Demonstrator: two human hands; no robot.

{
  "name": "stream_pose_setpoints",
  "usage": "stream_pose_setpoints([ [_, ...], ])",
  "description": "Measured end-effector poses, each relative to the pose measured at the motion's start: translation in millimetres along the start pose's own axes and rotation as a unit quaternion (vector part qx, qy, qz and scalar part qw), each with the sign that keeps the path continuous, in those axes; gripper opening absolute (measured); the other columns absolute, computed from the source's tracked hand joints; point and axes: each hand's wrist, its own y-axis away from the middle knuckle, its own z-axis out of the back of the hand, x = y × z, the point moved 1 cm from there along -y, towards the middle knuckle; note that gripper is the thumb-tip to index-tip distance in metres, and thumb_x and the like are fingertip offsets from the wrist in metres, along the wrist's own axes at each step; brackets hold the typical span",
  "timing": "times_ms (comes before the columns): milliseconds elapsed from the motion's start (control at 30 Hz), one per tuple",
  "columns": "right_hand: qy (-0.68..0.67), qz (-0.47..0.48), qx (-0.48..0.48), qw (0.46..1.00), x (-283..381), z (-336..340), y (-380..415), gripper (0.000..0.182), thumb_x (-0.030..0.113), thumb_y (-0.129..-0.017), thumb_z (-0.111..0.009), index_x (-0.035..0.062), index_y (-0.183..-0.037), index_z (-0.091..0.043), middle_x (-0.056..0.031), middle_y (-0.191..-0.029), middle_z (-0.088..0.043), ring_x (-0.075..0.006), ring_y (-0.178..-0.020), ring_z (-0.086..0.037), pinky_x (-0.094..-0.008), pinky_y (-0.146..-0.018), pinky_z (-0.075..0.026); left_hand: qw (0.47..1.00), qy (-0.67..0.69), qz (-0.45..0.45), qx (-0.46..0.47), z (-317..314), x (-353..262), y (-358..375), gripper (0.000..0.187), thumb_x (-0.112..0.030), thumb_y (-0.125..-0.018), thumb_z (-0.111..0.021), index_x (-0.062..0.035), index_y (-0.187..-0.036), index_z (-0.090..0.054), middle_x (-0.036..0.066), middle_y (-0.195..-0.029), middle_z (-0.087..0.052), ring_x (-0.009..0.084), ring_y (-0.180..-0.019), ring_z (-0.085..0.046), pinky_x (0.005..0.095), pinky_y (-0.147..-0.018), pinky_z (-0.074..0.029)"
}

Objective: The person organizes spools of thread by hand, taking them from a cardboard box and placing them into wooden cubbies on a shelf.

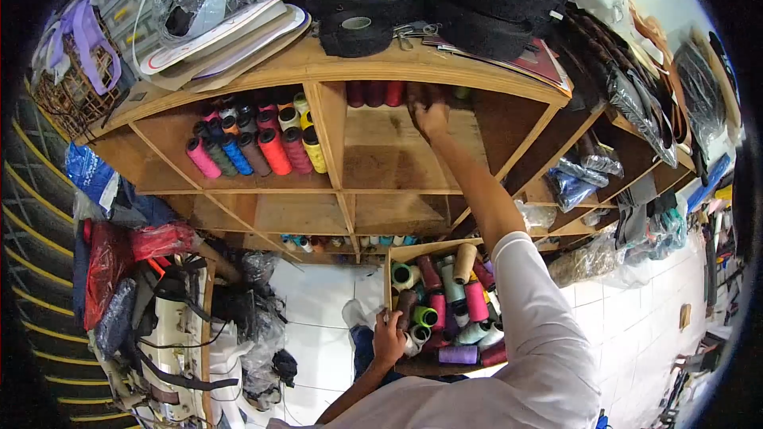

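Observation:
My right hand (pixel 432 117) reaches into an upper compartment of the wooden shelf (pixel 322 123). Its fingers close on a dark brown thread spool (pixel 416 95) at the back, beside a row of dark red thread spools (pixel 375 94). Shadow partly hides those fingertips. Lower down, my left hand (pixel 389 339) grips a brown thread spool (pixel 405 308) at the edge of a box (pixel 389 274). Mixed thread spools fill this box, among them a pink spool (pixel 476 302), a lilac spool (pixel 458 355) and a tan spool (pixel 465 262).
Colourful thread spools (pixel 274 151) stand in rows in the compartment to the left. Black fabric rolls (pixel 373 8) and plastic-wrapped items lie on the shelf top. A sewing machine (pixel 176 314) is at the left. White floor tiles (pixel 314 318) show below.

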Motion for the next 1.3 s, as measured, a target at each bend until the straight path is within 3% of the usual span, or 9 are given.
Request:
stream_pose_setpoints([
  [400,-0.042,-0.059,0.116,0.991,-3,13,6,0.044,0.018,-0.081,-0.067,-0.0042,-0.119,-0.061,-0.0257,-0.113,-0.065,-0.0383,-0.106,-0.063,-0.0435,-0.091,-0.049,1.0,0.012,0.009,0.0,6,-5,-2,0.05,0.001,-0.078,-0.059,-0.0103,-0.126,-0.055,0.029,-0.125,-0.047,0.049,-0.111,-0.053,0.0496,-0.091,-0.048],
  [500,-0.014,-0.001,-0.035,0.999,-47,-16,-4,0.04,0.028,-0.077,-0.076,-0.0055,-0.097,-0.066,-0.0263,-0.1,-0.068,-0.0408,-0.091,-0.065,-0.0484,-0.08,-0.051,0.999,-0.014,0.025,0.02,-3,4,-2,0.047,0.001,-0.078,-0.056,-0.0106,-0.124,-0.057,0.029,-0.129,-0.047,0.0491,-0.114,-0.052,0.051,-0.096,-0.046],
  [600,0.064,0.023,0.021,0.997,-10,6,4,0.045,0.026,-0.079,-0.074,-0.0051,-0.11,-0.061,-0.028,-0.086,-0.068,-0.0465,-0.086,-0.065,-0.0508,-0.078,-0.051,0.999,-0.003,0.033,0.021,2,-6,-5,0.047,0.002,-0.078,-0.054,-0.0101,-0.123,-0.057,0.03,-0.129,-0.047,0.0493,-0.117,-0.05,0.052,-0.097,-0.044],
  [667,-0.257,-0.087,-0.025,0.962,-20,-16,6,0.042,0.028,-0.081,-0.074,-0.007,-0.101,-0.064,-0.0318,-0.087,-0.065,-0.0493,-0.086,-0.063,-0.0522,-0.077,-0.051,1.0,0.01,0.015,0.019,2,-5,-6,0.047,0.004,-0.078,-0.051,-0.0072,-0.124,-0.055,0.032,-0.121,-0.047,0.0519,-0.111,-0.049,0.0542,-0.095,-0.042],
  [700,0.135,-0.052,0.092,0.985,-6,-1,4,0.04,0.031,-0.082,-0.073,-0.0082,-0.091,-0.067,-0.0323,-0.085,-0.065,-0.0486,-0.086,-0.064,-0.0518,-0.075,-0.051,0.999,0.013,0.018,0.025,2,-4,-6,0.047,0.003,-0.078,-0.052,-0.0075,-0.124,-0.056,0.031,-0.124,-0.047,0.0506,-0.114,-0.049,0.0532,-0.096,-0.042],
  [867,-0.174,-0.196,-0.001,0.965,-15,-13,7,0.042,0.033,-0.085,-0.071,-0.0089,-0.082,-0.067,-0.0329,-0.085,-0.064,-0.0486,-0.086,-0.064,-0.0514,-0.076,-0.051,0.998,0.021,0.037,0.043,1,-4,-6,0.049,0.003,-0.077,-0.054,-0.0076,-0.125,-0.056,0.03,-0.126,-0.047,0.049,-0.118,-0.048,0.0526,-0.098,-0.042],
  [933,0.085,-0.123,0.067,0.986,-25,-18,-1,0.039,0.031,-0.086,-0.07,-0.0079,-0.084,-0.068,-0.0328,-0.085,-0.064,-0.0493,-0.087,-0.063,-0.0521,-0.076,-0.05,0.999,0.008,0.029,0.039,1,-6,-7,0.049,0.003,-0.077,-0.055,-0.0075,-0.125,-0.056,0.03,-0.124,-0.047,0.0488,-0.117,-0.048,0.0527,-0.098,-0.042],
  [1067,-0.057,-0.01,-0.071,0.996,-23,-20,4,0.04,0.032,-0.084,-0.071,-0.0074,-0.088,-0.067,-0.0327,-0.087,-0.064,-0.0503,-0.086,-0.062,-0.0525,-0.077,-0.049,0.999,0.016,0.025,0.045,-1,1,-5,0.049,0.004,-0.077,-0.054,-0.0067,-0.125,-0.056,0.029,-0.123,-0.047,0.0497,-0.115,-0.048,0.0529,-0.098,-0.041],
  [1300,0.179,-0.093,0.082,0.976,-6,-4,1,0.041,0.04,-0.08,-0.072,0.0004,-0.089,-0.074,-0.0231,-0.091,-0.07,-0.0403,-0.092,-0.068,-0.0454,-0.083,-0.055,0.998,0.031,0.018,0.047,1,-5,-9,0.048,0.003,-0.078,-0.053,-0.004,-0.125,-0.055,0.031,-0.122,-0.048,0.0506,-0.115,-0.047,0.0538,-0.099,-0.04],
])
